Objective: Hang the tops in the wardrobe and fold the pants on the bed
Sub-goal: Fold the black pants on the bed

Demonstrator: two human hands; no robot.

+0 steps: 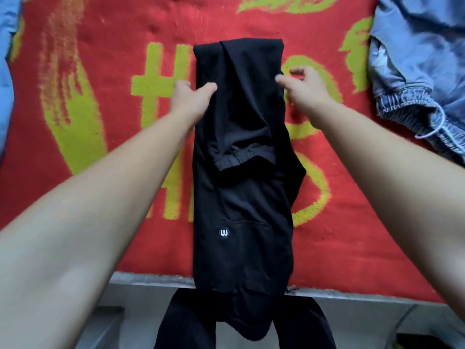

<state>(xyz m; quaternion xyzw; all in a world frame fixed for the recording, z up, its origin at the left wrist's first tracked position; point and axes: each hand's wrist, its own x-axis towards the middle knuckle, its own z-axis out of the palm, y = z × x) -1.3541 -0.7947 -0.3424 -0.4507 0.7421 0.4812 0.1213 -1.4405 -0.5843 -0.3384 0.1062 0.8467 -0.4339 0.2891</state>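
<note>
**Black pants half folded on the bed**

From where I stand, this is the folding part of the job. The black pants [241,202] lie lengthwise on the bed [100,34], on its red and yellow cover, running between the two hands and back toward the person. The legs are doubled over at the far end, just beyond the hands. An elastic cuff [239,162] lies on top of the lower layer, nearer the person than either hand. A small white badge [224,233] shows closer in again, and the near end of the pants slips over the bed's edge.

The left hand [193,96] grips the left edge of the doubled part, thumb on top of the cloth and fingers tucked out of sight. The right hand [304,84] sits at the right edge with its fingers curled. It is blurred, and I cannot tell whether it pinches the fabric or only hovers against it.

I judge that the next move needs both edges held evenly. The top layer could then be squared over the lower one and flattened, and the overhanging end brought up onto the bed for another fold. The loose cuff looks likely to skew if one side pulls ahead.

As for containers, I see none, and the wardrobe is not in view. The bed alone carries things: a crumpled blue garment [415,71] with a drawstring waistband lies well out beyond the right hand. Another bit of blue cloth [6,71] lies far outside the left.
</note>
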